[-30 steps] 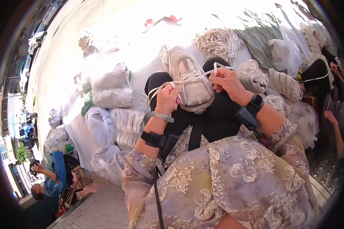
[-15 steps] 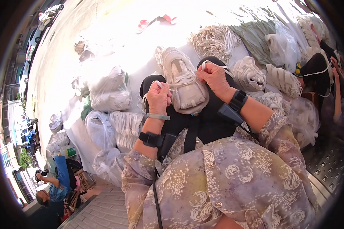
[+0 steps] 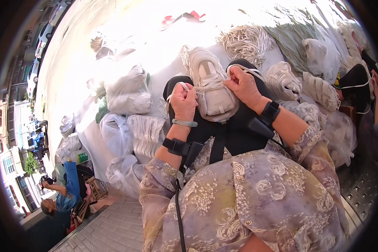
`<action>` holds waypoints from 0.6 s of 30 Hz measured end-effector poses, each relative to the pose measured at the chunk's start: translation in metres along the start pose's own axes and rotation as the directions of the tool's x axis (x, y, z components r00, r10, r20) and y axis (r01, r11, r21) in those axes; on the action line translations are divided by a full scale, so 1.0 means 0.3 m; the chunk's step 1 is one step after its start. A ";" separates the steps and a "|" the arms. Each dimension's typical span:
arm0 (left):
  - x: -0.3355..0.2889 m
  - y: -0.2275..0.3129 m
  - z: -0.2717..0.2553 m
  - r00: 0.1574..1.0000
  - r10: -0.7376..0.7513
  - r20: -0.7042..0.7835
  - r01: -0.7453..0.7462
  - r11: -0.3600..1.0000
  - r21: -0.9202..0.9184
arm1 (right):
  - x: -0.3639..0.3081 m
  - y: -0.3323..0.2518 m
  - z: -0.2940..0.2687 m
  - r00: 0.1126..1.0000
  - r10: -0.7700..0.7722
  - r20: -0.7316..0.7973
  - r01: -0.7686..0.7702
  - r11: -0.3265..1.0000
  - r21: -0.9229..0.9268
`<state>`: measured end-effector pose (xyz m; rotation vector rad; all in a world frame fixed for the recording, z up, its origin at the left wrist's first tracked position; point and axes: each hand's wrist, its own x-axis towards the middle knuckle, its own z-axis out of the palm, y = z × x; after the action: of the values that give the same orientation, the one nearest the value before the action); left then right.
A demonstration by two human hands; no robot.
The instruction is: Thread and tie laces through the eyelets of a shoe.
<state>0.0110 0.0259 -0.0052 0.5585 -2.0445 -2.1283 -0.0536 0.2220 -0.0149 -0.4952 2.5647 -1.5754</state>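
Observation:
Between my knees rests a pale beige sneaker (image 3: 216, 101), its toe toward me. A white shoelace (image 3: 210, 85) is threaded through its upper part, with one end drawn out to each side. My left hand (image 3: 184, 101) is closed on the lace left of the shoe, a loop standing above the fingers. On the shoe's right side my right hand (image 3: 244, 87) pinches the other end close to the eyelets, and that end trails over my right knee. Both hands are at about the same height.
Bundles of pale laces (image 3: 283, 80) and a loose heap of laces (image 3: 250, 41) lie on the right. Plastic-wrapped bundles (image 3: 129, 89) stand on the left. A person in blue (image 3: 71, 185) sits at the far left; another person's arm (image 3: 376, 90) shows at the right rim.
The whole view has shifted, so shoe and hands appear farther right. My hands are slightly closer together, both still gripping the lace.

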 end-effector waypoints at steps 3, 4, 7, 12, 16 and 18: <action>0.006 -0.024 -0.014 0.999 0.037 0.012 -0.037 0.999 0.012 | -0.008 0.014 -0.006 0.998 0.048 0.035 -0.049 0.998 0.026; 0.006 -0.024 -0.012 0.999 0.040 0.006 -0.040 0.999 0.001 | -0.011 0.013 -0.007 0.999 0.047 0.024 -0.048 0.998 0.040; 0.007 -0.034 -0.011 0.999 0.051 -0.018 -0.051 0.999 0.003 | -0.013 0.012 -0.013 0.998 0.049 0.029 -0.051 0.997 0.058; 0.009 -0.037 -0.010 0.997 0.063 -0.036 -0.063 0.998 0.012 | -0.014 0.013 -0.011 0.998 0.055 0.028 -0.057 0.995 0.077; 0.011 -0.047 -0.009 0.996 0.088 -0.021 -0.087 0.995 0.051 | -0.014 0.011 -0.010 0.999 0.042 0.016 -0.043 0.998 0.055; 0.013 -0.046 -0.011 0.995 0.096 0.005 -0.096 0.994 0.055 | -0.015 0.012 -0.011 1.000 0.024 0.000 -0.024 0.998 0.058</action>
<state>0.0107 0.0224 -0.0193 0.4553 -2.0919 -2.0255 -0.0511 0.2277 -0.0169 -0.4573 2.5070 -1.6372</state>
